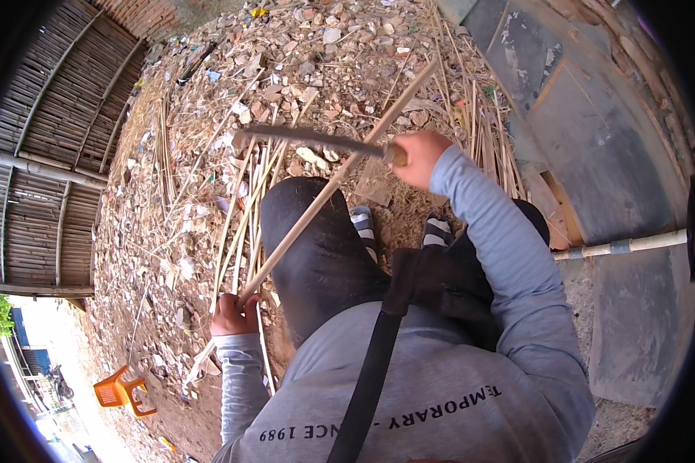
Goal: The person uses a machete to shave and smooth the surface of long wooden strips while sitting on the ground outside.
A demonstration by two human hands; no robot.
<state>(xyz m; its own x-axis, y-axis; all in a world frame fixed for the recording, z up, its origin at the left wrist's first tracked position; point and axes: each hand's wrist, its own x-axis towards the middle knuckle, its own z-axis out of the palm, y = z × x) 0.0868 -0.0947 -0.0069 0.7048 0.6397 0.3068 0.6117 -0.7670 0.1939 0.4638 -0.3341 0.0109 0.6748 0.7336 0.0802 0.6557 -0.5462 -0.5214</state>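
Observation:
My left hand [235, 314] is closed around the near end of a long bamboo strip [309, 214]. The strip slants up to the right across my left knee and reaches out over the rubble. In my closed right hand [421, 158] is the handle of a machete [316, 139]. Its long dark blade points left and crosses the strip close to the handle; whether the edge touches or bites into the bamboo I cannot tell. More split bamboo strips [243, 224] lie on the ground beside my left leg.
Broken bricks and stones [301, 62] cover the ground ahead. Another bundle of thin bamboo strips [483, 131] lies at the right, by grey sheets [594, 154]. A slatted bamboo wall [54, 92] stands at the left. An orange plastic chair [120, 391] is at the lower left.

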